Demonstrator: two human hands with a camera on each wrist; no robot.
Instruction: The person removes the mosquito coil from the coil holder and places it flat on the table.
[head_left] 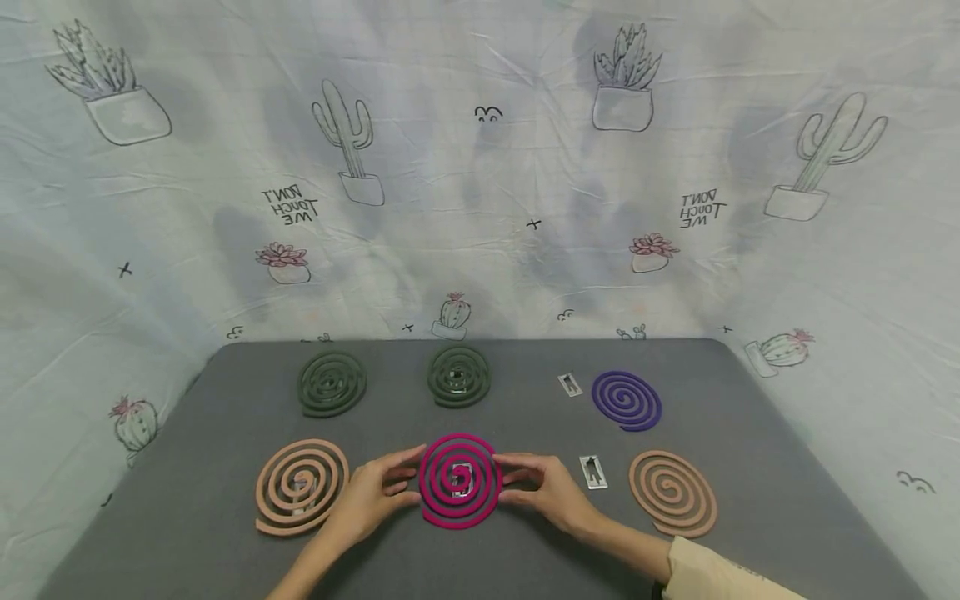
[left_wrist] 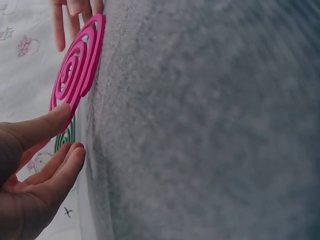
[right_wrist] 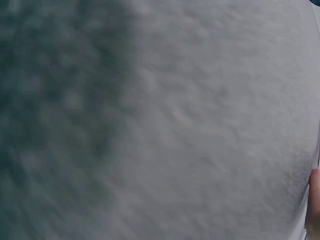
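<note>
A pink mosquito coil (head_left: 447, 518) lies between my two hands, and a small metal stand (head_left: 467, 483) shows through its gaps. My left hand (head_left: 372, 493) holds the coil's left edge, thumb and fingers set apart along the rim. In the left wrist view, the left thumb (left_wrist: 59, 119) touches the pink coil (left_wrist: 75, 75). On the opposite rim, my right hand (head_left: 551, 492) holds the coil with bent fingers and thumb. Only a bit of a finger (right_wrist: 313, 205) appears in the right wrist view; the coil is outside it.
Orange coils lie left (head_left: 272, 524) and right (head_left: 707, 507) on the grey table (head_left: 517, 567). Behind are two green coils (head_left: 307, 398) (head_left: 480, 385) and a purple coil (head_left: 651, 408). Bare metal stands (head_left: 592, 472) (head_left: 570, 384) lie right of centre. A printed cloth (head_left: 480, 183) surrounds the table.
</note>
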